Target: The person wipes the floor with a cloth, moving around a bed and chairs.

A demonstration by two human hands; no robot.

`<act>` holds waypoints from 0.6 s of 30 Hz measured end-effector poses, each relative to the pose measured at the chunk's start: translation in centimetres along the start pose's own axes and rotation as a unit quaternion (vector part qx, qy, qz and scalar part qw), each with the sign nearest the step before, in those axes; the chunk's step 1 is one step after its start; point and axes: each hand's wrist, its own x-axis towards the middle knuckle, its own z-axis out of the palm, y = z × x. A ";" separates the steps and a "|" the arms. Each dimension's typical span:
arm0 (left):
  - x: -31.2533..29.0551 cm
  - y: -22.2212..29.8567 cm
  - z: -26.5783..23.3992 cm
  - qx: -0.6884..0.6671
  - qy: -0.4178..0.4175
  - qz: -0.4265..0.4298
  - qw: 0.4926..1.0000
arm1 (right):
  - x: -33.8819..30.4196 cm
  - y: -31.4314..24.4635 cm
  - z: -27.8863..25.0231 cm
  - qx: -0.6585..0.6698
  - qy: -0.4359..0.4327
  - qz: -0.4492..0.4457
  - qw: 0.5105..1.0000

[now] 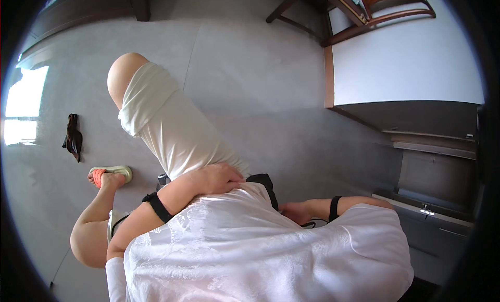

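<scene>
My left hand lies across my lap, where the white shirt meets the cream shorts. Its fingers look stretched out and rest on the fabric, with nothing visible in them. Just beyond the fingertips, a black fabric item sticks out from under the shirt at my waist. My right hand is low by my right hip, beside that black item. The shirt and the angle hide its fingers. A thin black cable shows below its wrist. Black straps circle both forearms.
Grey tiled floor surrounds me. A dark brown slipper-like object lies at the left, near my sandal. At the right stands a white-topped table with an open lower compartment. A wooden chair stands behind it.
</scene>
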 end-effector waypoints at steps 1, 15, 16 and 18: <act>0.0 0.1 -0.2 0.002 0.009 -0.001 1.000 | 0.9 0.4 -1.5 -0.016 0.001 -0.002 1.000; 0.1 -0.8 0.6 0.007 -0.004 0.009 1.000 | -0.9 -3.0 0.1 -0.737 0.092 0.010 0.669; 0.1 -1.1 0.7 0.008 -0.001 0.011 1.000 | -2.4 -4.2 3.4 -0.738 0.095 0.011 0.668; 0.2 -1.3 1.0 0.022 0.001 0.034 0.999 | -7.9 -7.0 13.7 -0.832 0.093 0.113 0.535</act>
